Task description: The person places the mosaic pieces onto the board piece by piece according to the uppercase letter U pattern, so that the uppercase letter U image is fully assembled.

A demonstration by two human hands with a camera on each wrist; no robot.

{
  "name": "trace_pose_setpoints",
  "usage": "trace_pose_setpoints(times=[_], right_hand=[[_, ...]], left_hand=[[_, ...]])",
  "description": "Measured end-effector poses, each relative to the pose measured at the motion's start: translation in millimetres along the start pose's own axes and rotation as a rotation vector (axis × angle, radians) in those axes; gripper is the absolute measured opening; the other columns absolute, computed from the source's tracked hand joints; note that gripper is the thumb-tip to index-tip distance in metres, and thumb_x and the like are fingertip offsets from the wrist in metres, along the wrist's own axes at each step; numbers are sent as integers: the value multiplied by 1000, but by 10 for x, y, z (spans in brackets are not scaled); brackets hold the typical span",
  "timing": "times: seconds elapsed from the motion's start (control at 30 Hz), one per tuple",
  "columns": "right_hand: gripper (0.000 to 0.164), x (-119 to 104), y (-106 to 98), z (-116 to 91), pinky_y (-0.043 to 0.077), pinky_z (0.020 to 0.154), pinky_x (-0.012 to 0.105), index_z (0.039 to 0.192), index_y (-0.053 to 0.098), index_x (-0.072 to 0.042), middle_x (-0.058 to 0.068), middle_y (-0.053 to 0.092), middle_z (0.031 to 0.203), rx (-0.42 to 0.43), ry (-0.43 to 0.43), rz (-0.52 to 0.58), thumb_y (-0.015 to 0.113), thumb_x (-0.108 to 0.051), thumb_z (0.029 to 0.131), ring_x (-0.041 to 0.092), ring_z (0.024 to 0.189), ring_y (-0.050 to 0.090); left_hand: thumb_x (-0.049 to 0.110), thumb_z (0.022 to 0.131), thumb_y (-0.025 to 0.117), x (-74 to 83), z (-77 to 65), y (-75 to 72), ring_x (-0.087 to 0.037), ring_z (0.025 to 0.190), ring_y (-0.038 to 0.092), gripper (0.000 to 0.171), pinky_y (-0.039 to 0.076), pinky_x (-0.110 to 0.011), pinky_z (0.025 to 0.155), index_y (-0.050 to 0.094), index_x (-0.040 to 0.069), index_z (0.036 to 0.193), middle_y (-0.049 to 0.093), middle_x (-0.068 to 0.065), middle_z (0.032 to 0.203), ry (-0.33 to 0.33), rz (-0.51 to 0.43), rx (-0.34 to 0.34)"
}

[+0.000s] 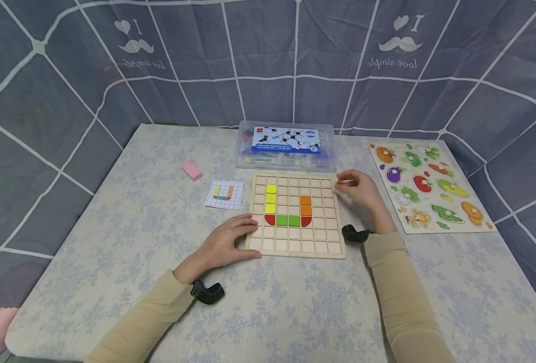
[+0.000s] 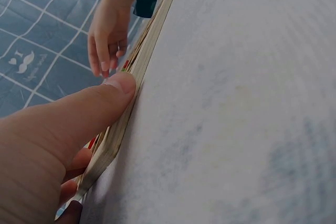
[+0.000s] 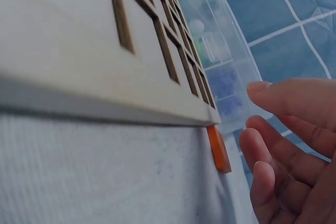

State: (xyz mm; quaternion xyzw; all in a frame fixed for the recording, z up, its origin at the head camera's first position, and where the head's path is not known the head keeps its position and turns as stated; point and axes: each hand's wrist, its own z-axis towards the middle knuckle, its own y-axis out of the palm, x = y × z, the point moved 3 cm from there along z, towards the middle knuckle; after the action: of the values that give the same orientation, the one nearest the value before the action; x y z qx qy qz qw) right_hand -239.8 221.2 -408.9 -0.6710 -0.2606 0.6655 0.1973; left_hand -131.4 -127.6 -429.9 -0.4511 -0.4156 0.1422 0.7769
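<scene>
A square wooden grid board (image 1: 314,246) lies on the table, with yellow, red, green and orange tiles forming a U in its cells. My left hand (image 1: 224,242) holds its near left corner, thumb along the front edge and fingers at the left side. Beyond the far right corner, my right hand (image 1: 360,189) has thumb and fingers spread apart in the right wrist view. Close to those fingertips, a loose orange tile (image 3: 219,150) rests on the cloth beside the board's edge. A small card (image 1: 210,201) printed with a similar coloured U lies left of the board.
Behind the board stands a clear plastic case (image 1: 287,162) with a molecular model kit label. A vegetable peg puzzle (image 1: 424,209) lies to the right, near my right forearm. The pink block (image 1: 191,171) sits at the back left. Grey-blue checked cloth (image 1: 268,60) hangs behind the table.
</scene>
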Motion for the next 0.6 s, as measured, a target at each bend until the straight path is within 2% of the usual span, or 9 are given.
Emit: trace_pose_setpoints(times=[0.13,0.37,0.6], right_hand=[[39,54,-21,3,48,80,34,118,60,0,19,59,118,31,26,-7,68,-21,87,32,102,57],[42,122,-34,-3,48,85,42,119,58,1,20,56,121,46,67,6,69,-22,87,35,106,55],[41,173,-29,-11,47,78,36,121,57,2,21,56,121,58,91,16,68,-19,87,34,103,54]], left_hand=[[46,74,77,0,2,1,-23,131,40,64,38,-37,106,64,1,119,57,-7,127,0,2,1],[46,74,77,-2,2,2,-23,131,40,64,38,-36,107,64,1,118,57,-7,126,-2,2,0],[45,74,77,6,7,4,-23,130,40,64,38,-36,106,64,1,118,57,-7,126,4,5,0]])
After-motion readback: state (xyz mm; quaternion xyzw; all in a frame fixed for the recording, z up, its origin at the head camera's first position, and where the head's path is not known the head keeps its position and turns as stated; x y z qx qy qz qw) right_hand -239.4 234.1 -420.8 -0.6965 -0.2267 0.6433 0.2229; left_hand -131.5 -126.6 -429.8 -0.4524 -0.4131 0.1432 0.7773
